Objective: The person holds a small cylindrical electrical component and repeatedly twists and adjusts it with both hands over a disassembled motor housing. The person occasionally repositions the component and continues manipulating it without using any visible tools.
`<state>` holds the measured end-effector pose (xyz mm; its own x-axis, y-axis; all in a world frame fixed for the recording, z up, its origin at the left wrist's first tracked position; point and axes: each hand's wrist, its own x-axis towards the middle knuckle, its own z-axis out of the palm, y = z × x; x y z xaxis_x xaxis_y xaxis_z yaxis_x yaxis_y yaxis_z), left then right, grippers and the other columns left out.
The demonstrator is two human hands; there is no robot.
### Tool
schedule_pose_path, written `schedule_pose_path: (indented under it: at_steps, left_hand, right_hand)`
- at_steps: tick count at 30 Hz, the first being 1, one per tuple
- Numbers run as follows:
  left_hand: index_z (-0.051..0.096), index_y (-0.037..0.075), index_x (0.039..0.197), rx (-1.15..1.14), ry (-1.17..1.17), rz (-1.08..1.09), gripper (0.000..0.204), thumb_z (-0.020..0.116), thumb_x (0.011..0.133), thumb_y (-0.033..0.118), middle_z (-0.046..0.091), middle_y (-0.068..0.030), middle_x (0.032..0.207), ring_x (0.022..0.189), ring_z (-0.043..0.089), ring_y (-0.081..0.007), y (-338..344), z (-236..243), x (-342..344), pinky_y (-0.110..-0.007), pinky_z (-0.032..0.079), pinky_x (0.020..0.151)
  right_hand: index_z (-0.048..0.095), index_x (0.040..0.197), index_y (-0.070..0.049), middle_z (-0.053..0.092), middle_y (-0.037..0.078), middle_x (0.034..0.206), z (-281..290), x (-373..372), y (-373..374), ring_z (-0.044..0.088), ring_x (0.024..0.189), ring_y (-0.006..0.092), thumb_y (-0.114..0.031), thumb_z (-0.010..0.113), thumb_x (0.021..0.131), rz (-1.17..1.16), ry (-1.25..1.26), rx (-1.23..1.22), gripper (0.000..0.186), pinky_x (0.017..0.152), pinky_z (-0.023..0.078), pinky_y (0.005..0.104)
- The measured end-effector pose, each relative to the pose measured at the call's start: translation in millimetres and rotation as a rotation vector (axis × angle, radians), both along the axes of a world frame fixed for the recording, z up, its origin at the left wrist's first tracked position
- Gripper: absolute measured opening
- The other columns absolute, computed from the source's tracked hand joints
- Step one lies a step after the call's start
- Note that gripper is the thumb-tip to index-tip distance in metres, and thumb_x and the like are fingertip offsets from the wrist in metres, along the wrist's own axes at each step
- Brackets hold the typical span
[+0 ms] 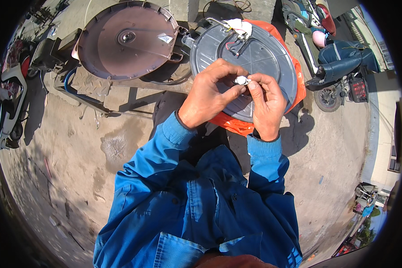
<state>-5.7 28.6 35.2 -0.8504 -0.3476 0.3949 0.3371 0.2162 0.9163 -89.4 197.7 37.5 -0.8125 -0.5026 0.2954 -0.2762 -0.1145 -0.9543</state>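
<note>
My left hand (212,91) and my right hand (268,102) meet in front of me, each closed in a pinch on a small white part (242,80). It shines brightly, and the fingertips cover some of it, so its exact kind cannot be made out. Beneath my hands lies a round grey plastic cover (274,67) with raised ribs. On its far side are a crumpled white piece (240,27) and a short black and red wire (230,46). Orange plastic sheeting (300,91) shows under the cover's edge.
To the left, a large round brownish cover (98,49) with a central hub rests above a metal frame (91,102). A parked scooter (11,102) stands far left. Another two-wheeler (330,96) is at right. A wet patch (116,145) marks the concrete ground.
</note>
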Motion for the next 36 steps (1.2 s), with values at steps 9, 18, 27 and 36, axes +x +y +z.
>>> schedule_pose_path:
  at_steps: [9,18,27,36]
  left_hand:
    - [0.079,0.0,0.124,-0.078,0.023,0.057,0.032,0.087,0.093,0.003,0.07,-0.0091,0.109,0.089,0.068,-0.0191,1.3,-4.9,0.1,-0.033,0.059,0.081]
    - [0.077,-0.001,0.124,-0.053,0.016,0.034,0.033,0.087,0.093,0.002,0.069,-0.0098,0.107,0.088,0.071,-0.0192,1.1,-3.2,0.9,-0.032,0.06,0.079]
    - [0.077,-0.001,0.124,-0.005,0.004,0.013,0.031,0.085,0.094,0.001,0.07,-0.0098,0.109,0.093,0.075,-0.0192,0.8,-0.6,2.1,-0.031,0.062,0.082]
    - [0.079,0.001,0.121,-0.028,0.093,0.053,0.029,0.086,0.093,-0.001,0.07,-0.0088,0.112,0.09,0.072,-0.0175,1.1,-5.9,0.0,-0.03,0.06,0.078]
  right_hand:
    - [0.073,0.125,0.002,0.078,0.005,0.111,-2.1,0.5,0.1,0.07,0.101,0.01,-0.006,0.073,0.111,-0.035,0.02,0.032,0.015,0.089,0.058,0.027]
    - [0.074,0.125,0.0,0.078,0.005,0.11,-1.6,2.3,0.1,0.071,0.101,0.0107,-0.01,0.075,0.111,-0.052,0.049,0.025,0.018,0.09,0.059,0.0279]
    - [0.075,0.125,-0.001,0.077,0.004,0.109,-0.4,2.0,0.4,0.071,0.1,0.0111,-0.012,0.076,0.11,-0.058,0.081,0.051,0.018,0.089,0.059,0.0281]
    - [0.075,0.125,-0.001,0.077,0.004,0.109,-1.8,1.9,-0.8,0.07,0.099,0.0111,-0.012,0.076,0.11,-0.066,0.093,0.061,0.018,0.088,0.058,0.0281]
